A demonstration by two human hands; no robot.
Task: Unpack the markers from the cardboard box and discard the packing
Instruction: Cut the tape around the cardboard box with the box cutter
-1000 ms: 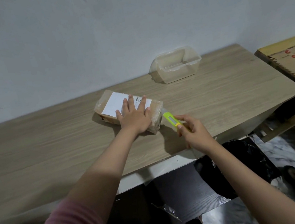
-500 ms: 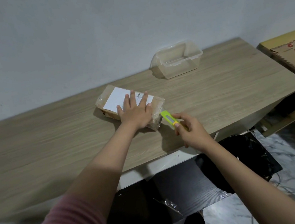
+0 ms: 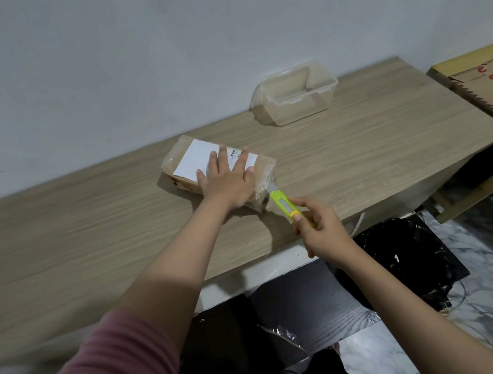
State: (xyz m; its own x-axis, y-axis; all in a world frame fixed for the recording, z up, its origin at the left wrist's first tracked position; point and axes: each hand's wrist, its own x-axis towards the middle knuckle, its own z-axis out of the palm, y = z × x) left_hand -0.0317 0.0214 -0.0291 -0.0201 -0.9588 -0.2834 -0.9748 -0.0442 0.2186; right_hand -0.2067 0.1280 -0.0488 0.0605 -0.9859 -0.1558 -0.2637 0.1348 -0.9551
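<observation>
Wooden tabletop [image 3: 90, 237], bare toward its left edge: left hand [image 3: 227, 183] flat, fingers spread, pinning the cardboard box [image 3: 263, 169], right hand [image 3: 321, 227] fisted round the yellow-green cutter [image 3: 284, 205], blade touching the box's end.

A long wood-grain counter [image 3: 359, 154] stands against a pale wall, its near edge faced in white. Near its middle lies a cardboard box [image 3: 189, 170] wrapped in clear film, set at an angle, with a white label [image 3: 201, 159] on its top face. A left hand [image 3: 228, 184] lies flat on the box, and the silver blade of a yellow-green cutter [image 3: 284, 205] meets the box's near end. Well apart, toward the back by the wall, sits a clear plastic container [image 3: 296, 98], open and seemingly empty. The rest of the wood surface shows bare grain
</observation>
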